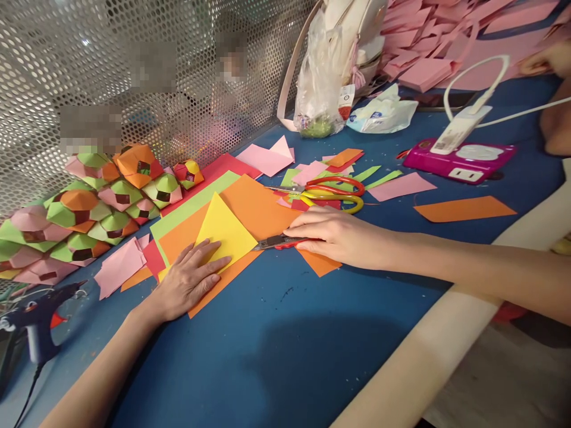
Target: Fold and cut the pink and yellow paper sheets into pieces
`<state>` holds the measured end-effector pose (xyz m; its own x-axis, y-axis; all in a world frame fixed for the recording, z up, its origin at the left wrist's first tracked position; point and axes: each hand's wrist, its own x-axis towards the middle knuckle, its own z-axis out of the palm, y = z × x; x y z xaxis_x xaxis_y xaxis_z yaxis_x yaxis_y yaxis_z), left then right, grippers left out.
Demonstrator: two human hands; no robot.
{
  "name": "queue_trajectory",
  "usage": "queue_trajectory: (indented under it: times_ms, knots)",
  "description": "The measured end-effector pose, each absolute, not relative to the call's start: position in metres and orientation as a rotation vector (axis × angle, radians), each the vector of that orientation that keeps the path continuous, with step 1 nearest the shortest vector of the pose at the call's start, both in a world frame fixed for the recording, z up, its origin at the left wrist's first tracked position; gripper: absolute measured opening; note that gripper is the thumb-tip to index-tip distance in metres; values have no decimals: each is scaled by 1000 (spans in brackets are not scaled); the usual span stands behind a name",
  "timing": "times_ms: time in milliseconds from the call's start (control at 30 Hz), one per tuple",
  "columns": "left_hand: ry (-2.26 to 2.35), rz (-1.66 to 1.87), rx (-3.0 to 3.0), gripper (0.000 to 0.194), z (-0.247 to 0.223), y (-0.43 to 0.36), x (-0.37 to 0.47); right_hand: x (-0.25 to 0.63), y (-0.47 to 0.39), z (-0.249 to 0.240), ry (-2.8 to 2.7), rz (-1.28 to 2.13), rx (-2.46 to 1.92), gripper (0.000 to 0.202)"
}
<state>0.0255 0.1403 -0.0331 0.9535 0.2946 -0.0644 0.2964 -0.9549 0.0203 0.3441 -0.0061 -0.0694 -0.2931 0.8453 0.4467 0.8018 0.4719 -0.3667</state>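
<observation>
My left hand (190, 279) lies flat with fingers spread on a yellow sheet of paper (229, 229), pressing it over orange paper (256, 205). My right hand (328, 235) is closed on a dark-bladed cutting tool (270, 242) with a red handle, its exact kind partly hidden by my fingers. The tool's tip meets the right corner of the yellow sheet. Just beyond my right hand lie scissors (332, 190) with red and yellow handles, on paper scraps. A green sheet (223, 183) and a red sheet (214, 172) stick out behind the orange paper.
Folded paper pieces (84, 211) are stacked along the perforated metal screen (187, 77). A glue gun (38, 321) stands at the left. A purple power strip (459, 160), tissue pack (381, 113), plastic bag (319, 89) and pink papers (428, 71) lie farther back. Another person's hand (542, 59) shows at right.
</observation>
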Motion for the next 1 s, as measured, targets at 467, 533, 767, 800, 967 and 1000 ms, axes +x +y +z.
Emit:
queue_trajectory:
  times_ms: [467,533,767,800,967,1000]
  knots:
    - [461,-106,3079,43,-34,141,25,340,-8,-69,-2141,60,-1345,30]
    - [463,-107,3079,43,-33,141,25,340,-7,-70,-2139,47,-1339,30]
    - [461,-99,3076,43,-34,141,26,337,-5,-71,-2142,49,-1328,28]
    - [460,-101,3077,43,-34,141,25,336,-5,-71,-2140,45,-1330,28]
    - [464,-109,3080,43,-35,142,25,334,-5,-74,-2129,78,-1334,28]
    - [464,-109,3078,43,-35,141,25,333,-5,-74,-2126,82,-1335,27]
